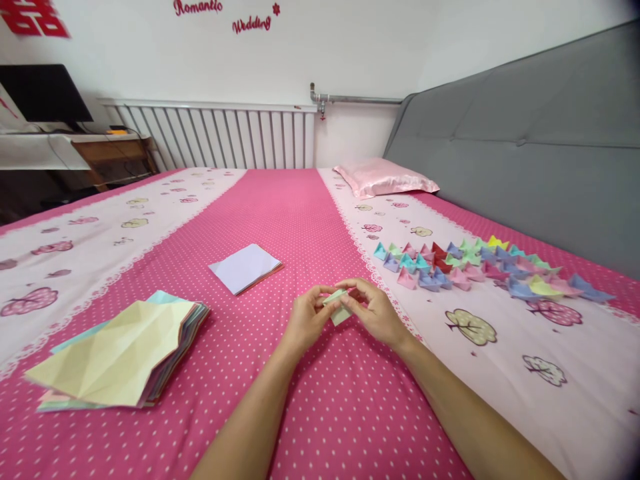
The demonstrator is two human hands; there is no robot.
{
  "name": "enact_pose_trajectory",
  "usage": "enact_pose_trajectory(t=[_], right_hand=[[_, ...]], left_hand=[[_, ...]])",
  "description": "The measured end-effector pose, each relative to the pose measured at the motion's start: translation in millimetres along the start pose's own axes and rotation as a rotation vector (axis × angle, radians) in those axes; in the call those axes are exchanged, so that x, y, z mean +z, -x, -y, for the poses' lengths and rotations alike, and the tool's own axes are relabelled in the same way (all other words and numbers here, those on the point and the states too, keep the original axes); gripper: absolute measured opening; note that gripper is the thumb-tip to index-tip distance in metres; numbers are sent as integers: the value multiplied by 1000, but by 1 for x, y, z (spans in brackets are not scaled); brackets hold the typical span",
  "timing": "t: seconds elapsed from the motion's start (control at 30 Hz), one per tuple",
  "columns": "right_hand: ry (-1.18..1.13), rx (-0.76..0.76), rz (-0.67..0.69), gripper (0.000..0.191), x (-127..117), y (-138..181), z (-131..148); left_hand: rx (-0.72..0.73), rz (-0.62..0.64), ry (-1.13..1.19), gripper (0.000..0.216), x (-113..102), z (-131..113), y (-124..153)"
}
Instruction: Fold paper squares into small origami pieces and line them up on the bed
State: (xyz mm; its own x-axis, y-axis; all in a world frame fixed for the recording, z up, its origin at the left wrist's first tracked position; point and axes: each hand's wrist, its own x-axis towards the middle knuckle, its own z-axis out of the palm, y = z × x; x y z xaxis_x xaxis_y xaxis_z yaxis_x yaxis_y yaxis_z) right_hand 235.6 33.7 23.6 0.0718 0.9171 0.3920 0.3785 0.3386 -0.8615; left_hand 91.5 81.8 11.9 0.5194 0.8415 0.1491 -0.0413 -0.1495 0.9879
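Observation:
Between my two hands is a small folded piece of pale yellow-green paper [340, 312], held a little above the pink dotted bedspread. My left hand [311, 313] pinches its left side with thumb and fingers. On the opposite side, my right hand [374, 312] grips it the same way, thumb in front. The fingers cover part of the folds. To the right lie several small folded paper boats [430, 279] in many colours, set out in rows. A neat stack of square paper [245, 267], lavender on top, lies ahead to the left.
A larger pile of creased paper sheets [110, 353] lies at the near left, yellow on top. Farther off are a pink pillow [385, 177], a grey headboard [525, 133] on the right, a white radiator [215, 137] and a desk with a monitor [45, 95].

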Motion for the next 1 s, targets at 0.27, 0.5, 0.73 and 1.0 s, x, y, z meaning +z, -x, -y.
enact_pose_trajectory(t=[0.27,0.5,0.73,1.0], right_hand=[[71,-50,-31,19,0,0,2],[29,-38,-73,16,1,0,1],[-13,-30,-113,17,2,1,-1],[71,44,-6,15,-2,1,-4]], left_hand=[[7,-27,28,32,1,-6,1],[-67,-161,84,30,-1,-8,0],[-77,-200,118,28,-3,-6,-1],[13,-125,-45,23,-2,-8,1]])
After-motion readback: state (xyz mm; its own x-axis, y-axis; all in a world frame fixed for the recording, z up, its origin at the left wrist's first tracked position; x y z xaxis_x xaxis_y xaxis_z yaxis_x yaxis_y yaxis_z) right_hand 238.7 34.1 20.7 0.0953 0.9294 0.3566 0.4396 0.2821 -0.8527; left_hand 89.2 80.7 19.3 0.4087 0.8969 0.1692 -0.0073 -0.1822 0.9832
